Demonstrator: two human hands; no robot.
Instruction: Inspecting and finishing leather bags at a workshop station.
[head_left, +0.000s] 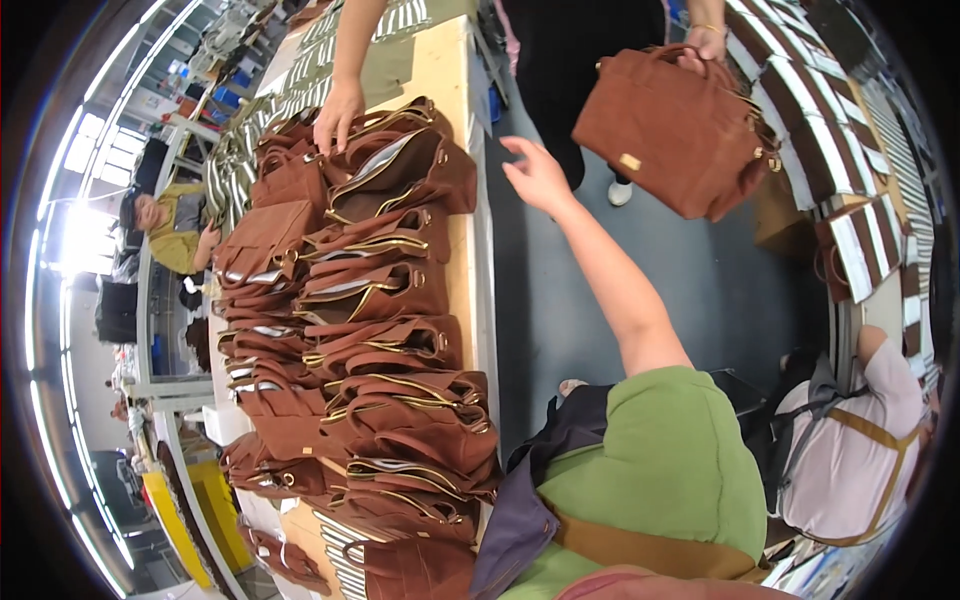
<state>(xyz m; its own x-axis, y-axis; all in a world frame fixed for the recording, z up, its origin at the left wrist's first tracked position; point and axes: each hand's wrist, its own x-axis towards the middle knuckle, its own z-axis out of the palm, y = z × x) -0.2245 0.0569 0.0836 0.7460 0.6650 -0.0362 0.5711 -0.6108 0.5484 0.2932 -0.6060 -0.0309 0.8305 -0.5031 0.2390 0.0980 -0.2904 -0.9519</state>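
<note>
My right hand (538,175) reaches forward over the aisle, past the table's edge, with fingers apart and nothing in it. Only a gap of floor separates it from the brown handbag (665,130) ahead. That bag hangs by its handles from a co-worker's hand (706,45); it has a small gold-coloured plate on its front. The co-worker's other hand (340,118) rests on the far end of rows of brown handbags (375,300) standing on the table to my left. Many of these show gold-coloured zips and pale linings. My left hand is out of view.
The table's pale edge (483,260) runs along the left of the grey floor (670,270). Striped cloth pieces (400,25) lie at its far end. At right, another person (850,460) stands near a bench with brown and white pieces (865,250). Someone in yellow (178,235) is behind the table.
</note>
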